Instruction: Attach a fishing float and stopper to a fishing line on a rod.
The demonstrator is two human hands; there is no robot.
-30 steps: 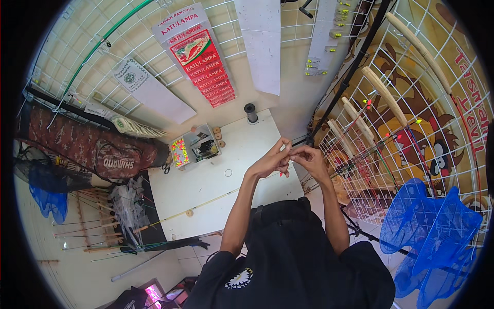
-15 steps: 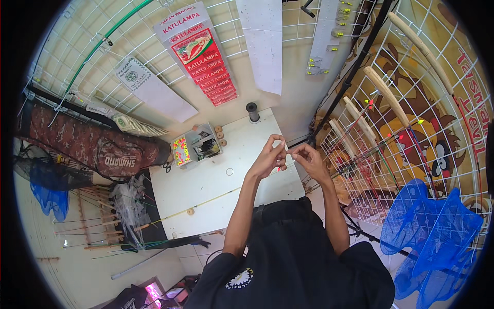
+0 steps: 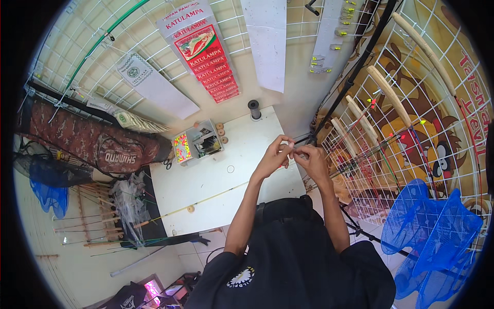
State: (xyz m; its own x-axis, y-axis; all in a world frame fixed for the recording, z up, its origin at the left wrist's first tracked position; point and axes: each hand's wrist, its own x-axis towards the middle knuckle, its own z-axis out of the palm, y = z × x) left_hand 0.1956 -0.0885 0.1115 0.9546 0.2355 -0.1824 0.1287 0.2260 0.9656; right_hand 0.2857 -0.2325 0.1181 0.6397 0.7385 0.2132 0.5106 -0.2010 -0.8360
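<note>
Both hands meet over the right edge of the white table (image 3: 206,180). The left hand (image 3: 272,159) has its fingers curled in toward the thumb, pinched narrow on something too small to make out. The right hand (image 3: 310,159) faces it, fingertips touching or nearly touching those of the left, also closed tight. What lies between the 2 pinches cannot be told; a thin dark rod tip (image 3: 303,138) runs up and to the right from just beside the fingertips toward the wire rack (image 3: 411,134), and whether the fingers touch it is unclear.

Left of the grip, on the table, sits a clear compartment box (image 3: 198,144) with colourful small tackle. Beyond the grip, at the table's far edge, stands a dark spool (image 3: 254,109). Below and left of the grip a thin yellowish rod (image 3: 195,206) lies across the table, with a small ring (image 3: 230,169) nearer the hands. Well to the right hang blue landing nets (image 3: 432,232).
</note>
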